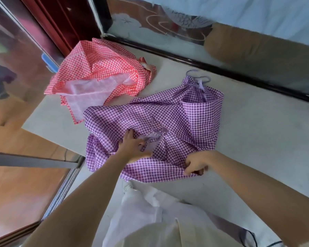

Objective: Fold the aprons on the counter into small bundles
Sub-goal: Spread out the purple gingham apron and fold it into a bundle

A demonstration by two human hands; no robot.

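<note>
Looking down from the head camera, the purple gingham apron (168, 122) lies spread and rumpled in the middle of the pale counter (257, 139), its near hem close to the person's body, so both arms reach it without stretching. The left hand (132, 145) rests flat on the cloth near a pale strap, fingers (130, 135) spread, apparently to pin that part down while the other side is worked. The right hand (196, 164) sits at the near right edge with its fingers curled and pinching a gather of fabric, probably ready to draw that edge over as a first fold. The apron's far right portion already stands doubled over itself, its neck loop (200, 79) trailing toward the dark ledge. The red gingham apron (100, 75) sits crumpled at the far left of the counter, just beside the purple one, white lining showing, waiting its turn; neither looks bundled yet.
</note>
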